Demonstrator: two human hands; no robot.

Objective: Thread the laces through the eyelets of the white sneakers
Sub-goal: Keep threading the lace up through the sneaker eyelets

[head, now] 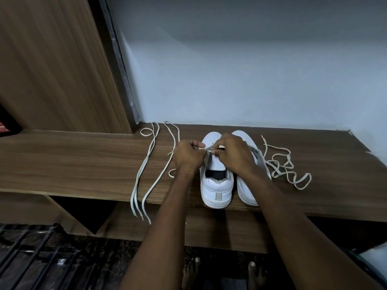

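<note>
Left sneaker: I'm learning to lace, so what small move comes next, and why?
Probably draw the lace through the eyelet. Both the left hand and right hand pinch it over the left sneaker, and most of it trails loose across the wooden shelf.

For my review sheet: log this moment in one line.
left hand: pinching lace | right hand: pinching lace | left sneaker: being laced | loose lace: right

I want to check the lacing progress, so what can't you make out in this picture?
Head view:
- Eyelets of the left sneaker: covered by the left hand and right hand.
- Lace end pinched between them: too small to tell whether it is through a hole.
- Right sneaker: mostly behind the right forearm.
</note>
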